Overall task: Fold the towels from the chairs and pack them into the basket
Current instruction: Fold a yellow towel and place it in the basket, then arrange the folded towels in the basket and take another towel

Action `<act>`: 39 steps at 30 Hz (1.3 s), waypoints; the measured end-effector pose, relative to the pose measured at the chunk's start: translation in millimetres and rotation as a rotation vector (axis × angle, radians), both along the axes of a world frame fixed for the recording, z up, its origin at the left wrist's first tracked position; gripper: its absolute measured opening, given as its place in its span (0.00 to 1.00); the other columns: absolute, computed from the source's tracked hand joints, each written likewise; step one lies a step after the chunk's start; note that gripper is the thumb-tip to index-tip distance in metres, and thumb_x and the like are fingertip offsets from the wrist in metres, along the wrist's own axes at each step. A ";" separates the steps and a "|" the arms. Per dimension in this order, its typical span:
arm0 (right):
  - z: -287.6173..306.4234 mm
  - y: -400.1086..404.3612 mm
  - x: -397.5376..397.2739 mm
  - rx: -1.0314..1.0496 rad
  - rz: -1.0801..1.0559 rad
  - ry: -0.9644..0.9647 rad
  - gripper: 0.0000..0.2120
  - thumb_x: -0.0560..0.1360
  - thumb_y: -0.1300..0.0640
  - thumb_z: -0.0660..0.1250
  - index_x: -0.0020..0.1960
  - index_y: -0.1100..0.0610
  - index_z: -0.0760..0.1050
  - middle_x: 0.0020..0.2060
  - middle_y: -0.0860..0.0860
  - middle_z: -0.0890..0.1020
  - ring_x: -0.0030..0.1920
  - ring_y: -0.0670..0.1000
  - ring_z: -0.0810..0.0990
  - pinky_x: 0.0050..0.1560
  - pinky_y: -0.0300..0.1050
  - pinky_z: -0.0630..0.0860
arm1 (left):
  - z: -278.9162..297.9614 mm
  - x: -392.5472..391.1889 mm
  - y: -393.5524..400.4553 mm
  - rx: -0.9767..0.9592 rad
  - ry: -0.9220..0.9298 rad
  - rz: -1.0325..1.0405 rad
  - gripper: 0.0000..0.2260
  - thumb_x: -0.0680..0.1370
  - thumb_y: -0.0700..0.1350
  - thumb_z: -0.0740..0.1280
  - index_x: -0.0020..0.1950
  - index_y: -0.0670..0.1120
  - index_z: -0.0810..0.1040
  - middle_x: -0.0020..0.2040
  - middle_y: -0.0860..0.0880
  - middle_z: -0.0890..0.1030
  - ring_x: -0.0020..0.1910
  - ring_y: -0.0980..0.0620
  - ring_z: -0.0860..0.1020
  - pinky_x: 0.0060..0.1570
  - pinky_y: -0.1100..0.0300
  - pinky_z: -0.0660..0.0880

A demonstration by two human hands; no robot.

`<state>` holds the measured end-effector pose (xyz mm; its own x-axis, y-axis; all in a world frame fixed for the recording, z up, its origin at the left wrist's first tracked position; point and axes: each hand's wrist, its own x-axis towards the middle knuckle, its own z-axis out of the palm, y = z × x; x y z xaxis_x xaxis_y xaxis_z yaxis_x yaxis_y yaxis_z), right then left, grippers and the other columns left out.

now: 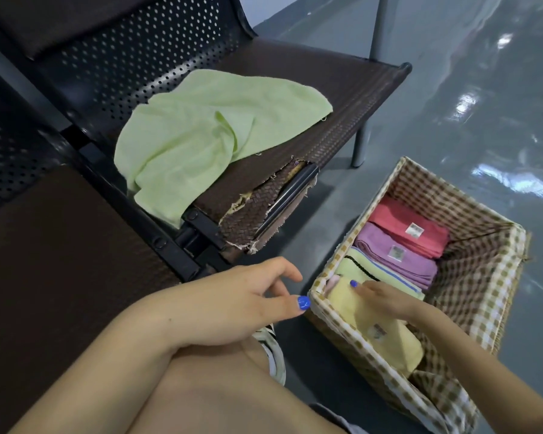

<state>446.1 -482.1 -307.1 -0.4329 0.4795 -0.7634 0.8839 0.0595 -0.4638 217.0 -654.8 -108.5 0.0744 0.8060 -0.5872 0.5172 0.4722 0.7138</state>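
A light green towel [201, 133] lies crumpled and unfolded on the brown woven chair seat [326, 98]. The checked basket [489, 296] stands on the floor to the right. Inside it lie folded towels in a row: red [411, 227], purple [398, 261], a pale green one with striped edges [373, 270] and a yellow one [373, 327] nearest me. My right hand [386, 297] reaches into the basket and rests with relaxed fingers on the yellow towel. My left hand [248, 296] hovers just left of the basket's corner, fingers loose, holding nothing.
The chair seat's front corner [264, 211] is torn, with a metal bar showing. A second dark seat [60, 261] sits at the left. A grey chair leg [359, 145] stands on the glossy grey floor. My knee and a striped shoe [270, 346] are below the hands.
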 end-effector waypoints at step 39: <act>166.3 -95.2 -328.7 1.050 1.126 -0.112 0.20 0.76 0.64 0.61 0.67 0.63 0.63 0.64 0.59 0.67 0.64 0.61 0.67 0.58 0.55 0.70 | 3.7 -158.4 -203.2 0.205 0.429 0.757 0.09 0.81 0.51 0.59 0.45 0.52 0.77 0.43 0.50 0.82 0.41 0.51 0.80 0.46 0.52 0.77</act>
<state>117.4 -577.3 -140.8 -0.8924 0.2787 -0.3549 0.1850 0.9433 0.2757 58.6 -858.0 -104.9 -0.7132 0.6422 -0.2809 0.3609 0.6800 0.6383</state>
